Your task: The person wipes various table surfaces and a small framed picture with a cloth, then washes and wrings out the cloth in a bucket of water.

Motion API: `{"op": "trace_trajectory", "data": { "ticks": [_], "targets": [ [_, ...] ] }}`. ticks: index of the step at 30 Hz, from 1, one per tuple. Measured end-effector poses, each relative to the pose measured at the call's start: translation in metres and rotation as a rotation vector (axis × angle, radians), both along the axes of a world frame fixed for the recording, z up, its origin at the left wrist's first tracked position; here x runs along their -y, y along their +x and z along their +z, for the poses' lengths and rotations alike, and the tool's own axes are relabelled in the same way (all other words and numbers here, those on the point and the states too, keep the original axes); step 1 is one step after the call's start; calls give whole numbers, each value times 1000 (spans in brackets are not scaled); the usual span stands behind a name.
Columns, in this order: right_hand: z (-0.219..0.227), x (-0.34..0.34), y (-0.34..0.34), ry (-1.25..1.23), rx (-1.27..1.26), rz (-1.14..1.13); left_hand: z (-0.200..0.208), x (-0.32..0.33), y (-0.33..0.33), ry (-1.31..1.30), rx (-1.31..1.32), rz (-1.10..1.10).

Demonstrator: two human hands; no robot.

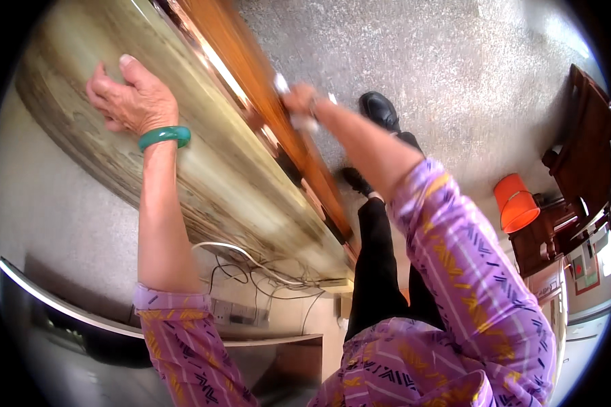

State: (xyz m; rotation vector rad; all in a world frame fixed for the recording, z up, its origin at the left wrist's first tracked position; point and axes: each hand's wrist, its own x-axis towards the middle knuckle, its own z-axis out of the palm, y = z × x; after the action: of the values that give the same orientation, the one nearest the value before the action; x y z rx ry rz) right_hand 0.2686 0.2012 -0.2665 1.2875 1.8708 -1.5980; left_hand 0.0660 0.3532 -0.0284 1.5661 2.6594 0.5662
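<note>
My left hand (132, 96) hovers over or rests on the marble-patterned cabinet top (217, 169); which of the two I cannot tell. Its fingers curl loosely with the thumb apart, and nothing shows in it. A green bangle (164, 138) circles that wrist. My right hand (301, 102), smeared by motion, is closed at the orange-brown wooden front (271, 112) of the cabinet. White patches of what looks like a cloth (304, 123) stick out on both sides of its fingers.
Tangled cables (265, 268) lie at the cabinet's near end, above wall sockets (234, 313). A dark screen (68, 312) stands at the lower left. On the right are an orange bucket (516, 203) and dark wooden furniture (584, 149). My black shoes (379, 110) are on the speckled grey floor (448, 74).
</note>
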Motion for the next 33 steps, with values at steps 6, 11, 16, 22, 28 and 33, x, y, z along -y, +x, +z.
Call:
{"op": "trace_trajectory", "data": {
  "ticks": [6,11,16,22,28,33],
  "targets": [
    [126,-185,-121,-352,-392,-999,33,7,-46,-53,-121,-22],
    [120,-74,-87,80,-423,-796,28,9,-41,-72,-169,-23],
    [159,95,-12,-474,-141,-266,31,10,-44,-30,-224,-52],
    [185,-22,-55,-96,-233,-624,32,9,-45,-55,-271,-5],
    [258,-244,-115,-33,-718,-1024,32,2,-34,-16,-217,-20],
    [296,-219,-124,536,-823,-801,46,5,-42,-101,-172,12]
  ]
}}
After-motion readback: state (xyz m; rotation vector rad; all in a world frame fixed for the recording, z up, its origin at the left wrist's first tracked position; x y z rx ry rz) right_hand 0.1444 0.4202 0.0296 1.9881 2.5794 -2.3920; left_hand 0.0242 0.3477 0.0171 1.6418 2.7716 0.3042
